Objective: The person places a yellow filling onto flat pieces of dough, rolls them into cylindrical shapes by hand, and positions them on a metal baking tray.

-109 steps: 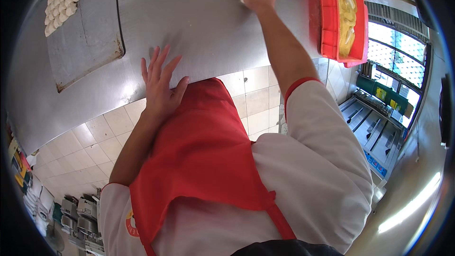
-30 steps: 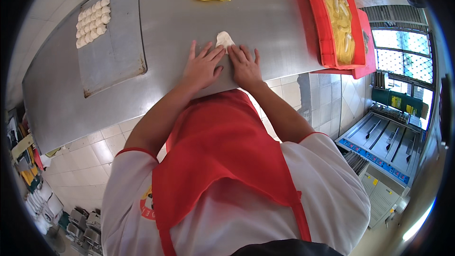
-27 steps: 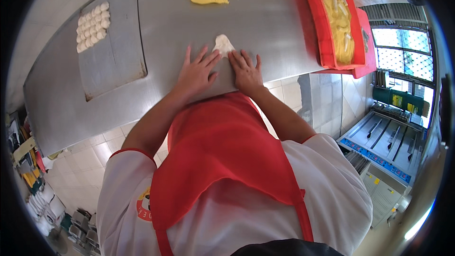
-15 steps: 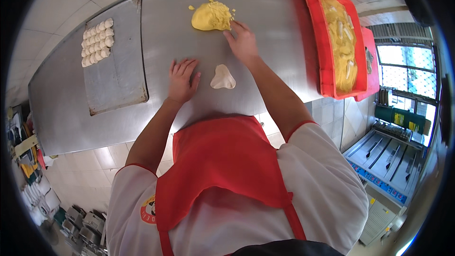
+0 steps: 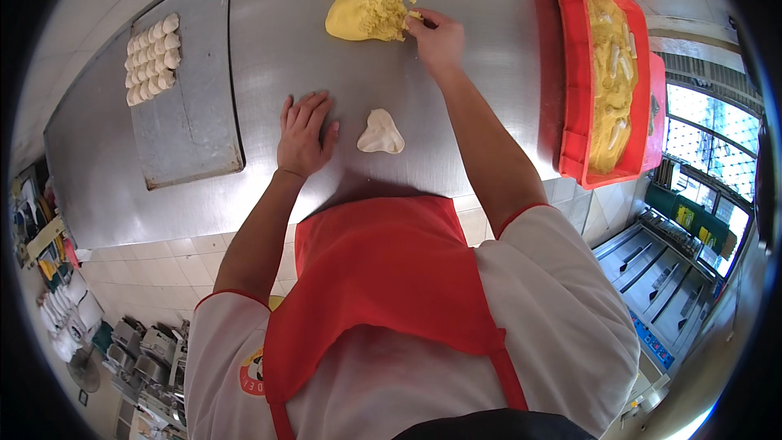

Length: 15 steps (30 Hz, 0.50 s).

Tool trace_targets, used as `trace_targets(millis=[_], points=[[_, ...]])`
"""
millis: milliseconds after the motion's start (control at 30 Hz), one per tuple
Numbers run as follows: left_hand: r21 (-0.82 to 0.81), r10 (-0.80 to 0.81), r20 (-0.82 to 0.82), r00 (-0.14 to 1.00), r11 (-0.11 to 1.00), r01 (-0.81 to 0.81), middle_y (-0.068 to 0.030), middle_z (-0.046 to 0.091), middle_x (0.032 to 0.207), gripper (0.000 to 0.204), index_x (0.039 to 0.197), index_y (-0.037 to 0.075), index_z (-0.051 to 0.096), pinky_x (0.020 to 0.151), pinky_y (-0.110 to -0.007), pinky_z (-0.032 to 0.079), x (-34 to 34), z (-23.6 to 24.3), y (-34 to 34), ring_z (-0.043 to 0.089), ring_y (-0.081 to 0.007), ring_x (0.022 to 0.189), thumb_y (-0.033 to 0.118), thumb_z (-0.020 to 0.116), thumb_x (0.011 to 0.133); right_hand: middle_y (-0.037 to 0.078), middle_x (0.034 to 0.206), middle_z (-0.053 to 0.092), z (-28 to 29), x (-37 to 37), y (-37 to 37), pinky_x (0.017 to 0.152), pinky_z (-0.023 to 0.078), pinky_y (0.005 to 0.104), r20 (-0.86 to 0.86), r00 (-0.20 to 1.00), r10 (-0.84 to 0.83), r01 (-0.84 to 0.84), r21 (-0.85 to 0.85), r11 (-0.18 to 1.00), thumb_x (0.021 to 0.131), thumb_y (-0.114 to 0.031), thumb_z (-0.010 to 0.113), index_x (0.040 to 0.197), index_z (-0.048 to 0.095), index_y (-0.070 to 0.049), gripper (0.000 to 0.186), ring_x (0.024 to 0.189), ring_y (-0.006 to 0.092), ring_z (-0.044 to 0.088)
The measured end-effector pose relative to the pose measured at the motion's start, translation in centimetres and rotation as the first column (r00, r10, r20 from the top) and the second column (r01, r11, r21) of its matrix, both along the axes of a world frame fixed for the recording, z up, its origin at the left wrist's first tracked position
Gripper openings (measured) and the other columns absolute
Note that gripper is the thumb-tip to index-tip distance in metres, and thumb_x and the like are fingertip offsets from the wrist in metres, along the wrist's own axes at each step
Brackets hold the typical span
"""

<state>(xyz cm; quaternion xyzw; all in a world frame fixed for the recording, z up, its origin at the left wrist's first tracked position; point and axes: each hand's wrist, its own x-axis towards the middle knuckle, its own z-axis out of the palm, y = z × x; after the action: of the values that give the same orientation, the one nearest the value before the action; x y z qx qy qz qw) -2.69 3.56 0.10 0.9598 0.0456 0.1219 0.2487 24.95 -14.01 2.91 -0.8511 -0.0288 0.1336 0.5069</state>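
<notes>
A mound of crumbly yellow filling (image 5: pixel 364 15) lies on the steel table, with a few loose crumbs around it. At its right edge my right hand (image 5: pixel 440 39) pinches a small piece of the yellow filling (image 5: pixel 415 15) between thumb and fingers. My left hand (image 5: pixel 306 137) rests palm down on the table with its fingers stretched out, holding nothing. Between my hands, closer to me, a flattened piece of pale dough (image 5: pixel 380 132) lies by itself. It is roughly three-cornered.
On the left, a worn metal tray (image 5: pixel 186 126) bears rows of small pale dough pieces (image 5: pixel 152 61). A red crate (image 5: pixel 573 73) of yellow powder with white sticks in it stands at the table's right end. The steel table's (image 5: pixel 277 24) near edge runs by my apron.
My right hand has drawn its fingers together on a bit of yellow filling at the mound's edge. My left hand stays flat beside the dough. The whole view has shifted slightly.
</notes>
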Motion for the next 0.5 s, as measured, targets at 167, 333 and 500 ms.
trace_targets(millis=[167,333,500], points=[[0.015,0.001,0.007,1.0,1.0,-0.001,-0.0054,0.059,0.15,0.046,0.141,0.011,0.062,0.129,-0.058,0.028,-0.1,0.0,0.0,0.051,-0.0295,0.144,0.026,0.069,0.099,0.022,0.124,0.075,-0.1,-3.3,1.1,0.089,0.062,0.0433,0.414,0.88,0.234,-0.113,-0.296,0.949,0.092,-0.019,0.077,0.123,0.081,-0.006,0.034,0.095,0.0354,0.077],[0.029,-0.02,0.022,1.0,0.999,0.019,-0.0057,0.059,0.149,0.047,0.142,0.011,0.061,0.129,-0.059,0.028,-0.1,0.2,-0.1,0.051,-0.0295,0.144,0.028,0.069,0.1,0.022,0.122,0.075,-1.4,-2.5,0.4,0.092,0.06,0.0423,0.333,0.924,0.186,-0.106,-0.244,0.964,0.094,-0.016,0.075,0.129,0.076,-0.002,0.038,0.102,0.0377,0.075],[0.043,-0.024,0.032,0.999,0.999,0.022,-0.0068,0.06,0.146,0.046,0.14,0.01,0.062,0.129,-0.058,0.028,0.0,0.0,-0.2,0.052,-0.03,0.142,0.029,0.069,0.099,0.007,0.111,0.077,-1.5,-4.0,-4.1,0.086,0.056,0.0331,-0.07,0.995,0.066,-0.025,0.481,0.877,0.097,-0.014,0.079,0.135,0.072,0.0,0.041,0.091,0.0195,0.072]])
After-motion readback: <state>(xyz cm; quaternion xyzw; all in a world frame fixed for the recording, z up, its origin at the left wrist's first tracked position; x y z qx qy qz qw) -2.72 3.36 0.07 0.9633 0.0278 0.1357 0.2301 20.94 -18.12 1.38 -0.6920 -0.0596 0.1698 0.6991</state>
